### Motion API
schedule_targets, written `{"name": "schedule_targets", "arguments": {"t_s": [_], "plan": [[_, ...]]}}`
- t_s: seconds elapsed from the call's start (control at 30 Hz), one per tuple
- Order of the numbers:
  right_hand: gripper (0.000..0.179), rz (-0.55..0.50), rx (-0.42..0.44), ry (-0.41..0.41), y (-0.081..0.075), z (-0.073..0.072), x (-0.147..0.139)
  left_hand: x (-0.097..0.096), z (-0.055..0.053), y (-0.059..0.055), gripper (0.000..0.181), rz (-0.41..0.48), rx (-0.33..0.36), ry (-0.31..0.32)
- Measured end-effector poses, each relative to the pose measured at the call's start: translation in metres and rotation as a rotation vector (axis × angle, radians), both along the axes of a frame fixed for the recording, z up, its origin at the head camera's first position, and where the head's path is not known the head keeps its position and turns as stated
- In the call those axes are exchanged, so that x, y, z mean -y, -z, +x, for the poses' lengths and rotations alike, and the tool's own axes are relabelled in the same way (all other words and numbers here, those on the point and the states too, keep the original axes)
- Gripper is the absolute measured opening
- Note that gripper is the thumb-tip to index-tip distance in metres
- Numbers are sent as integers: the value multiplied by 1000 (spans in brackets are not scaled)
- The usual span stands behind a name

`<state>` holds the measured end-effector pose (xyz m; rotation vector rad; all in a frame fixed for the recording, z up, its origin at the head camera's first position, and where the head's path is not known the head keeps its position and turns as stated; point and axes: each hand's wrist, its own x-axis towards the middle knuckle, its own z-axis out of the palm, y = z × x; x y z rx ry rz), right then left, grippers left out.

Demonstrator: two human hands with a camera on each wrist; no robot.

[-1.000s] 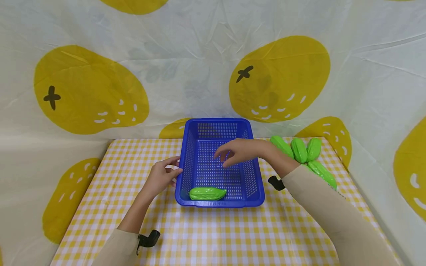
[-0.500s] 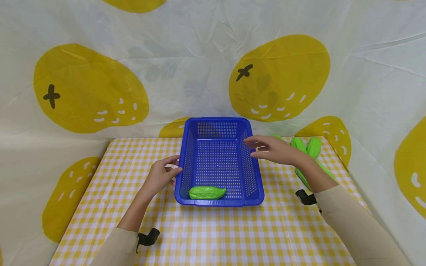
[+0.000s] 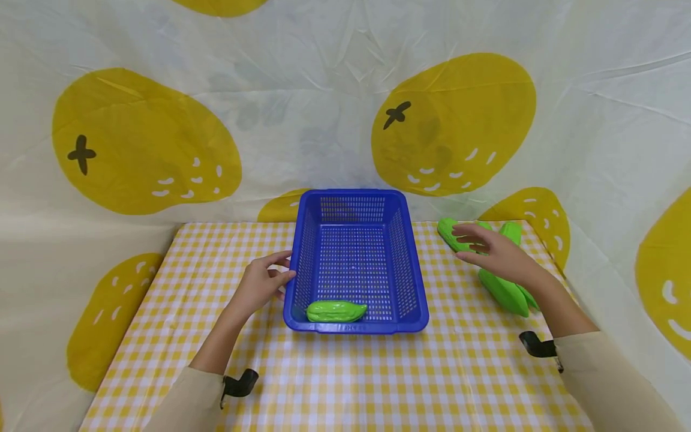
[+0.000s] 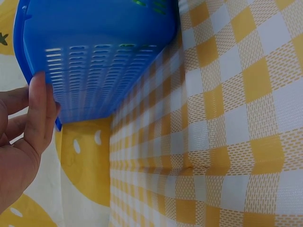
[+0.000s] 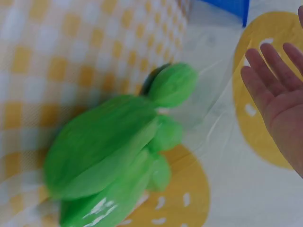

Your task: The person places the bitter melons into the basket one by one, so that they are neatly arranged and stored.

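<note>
A blue perforated plastic basket point(image 3: 351, 329) stands on the table. My left hand point(image 3: 260, 284) holds its left rim, thumb at the edge and fingers against the outer side. In the left wrist view, the left hand's fingertips meet the basket rim point(image 4: 24, 52). Inside, along the near side, lies one glossy green, ridged, gourd-like piece point(image 3: 336, 311). Empty, with fingers spread, my right hand point(image 3: 496, 255) hovers over several similar green pieces point(image 3: 503, 294) right of the basket and partly hides them. The right wrist view shows this green cluster point(image 5: 102, 146) blurred, with the right hand point(image 5: 284, 97) off to one side.
A yellow-and-white checked cloth point(image 3: 367, 384) covers the table. Behind and on both sides hangs a pale curtain point(image 3: 313, 120) with large yellow fruit prints. The basket's far end stands close to the back curtain.
My right hand has moved from over the basket, across its right rim, to above the green pieces on the right. The left hand, the basket and the piece inside have stayed put.
</note>
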<state>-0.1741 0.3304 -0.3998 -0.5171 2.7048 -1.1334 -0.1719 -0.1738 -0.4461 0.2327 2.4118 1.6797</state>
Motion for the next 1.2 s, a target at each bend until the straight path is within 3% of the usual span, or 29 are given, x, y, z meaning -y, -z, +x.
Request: {"name": "schedule_targets", "arguments": {"t_s": [0.23,0.67,0.97,1.2], "plan": [[64,68,-44,87,15,16,-26,0,0,0,52,-3,0,-3],[78,153,61,214,42,39,-53,0,1,-3,52,-6,-7,5],[80,297,29,252,48,42,-58,1,1,-3,51,-13,-10,-3],[78,355,60,243,54,40,-63,0,0,-1,50,-9,-11,-4]]}}
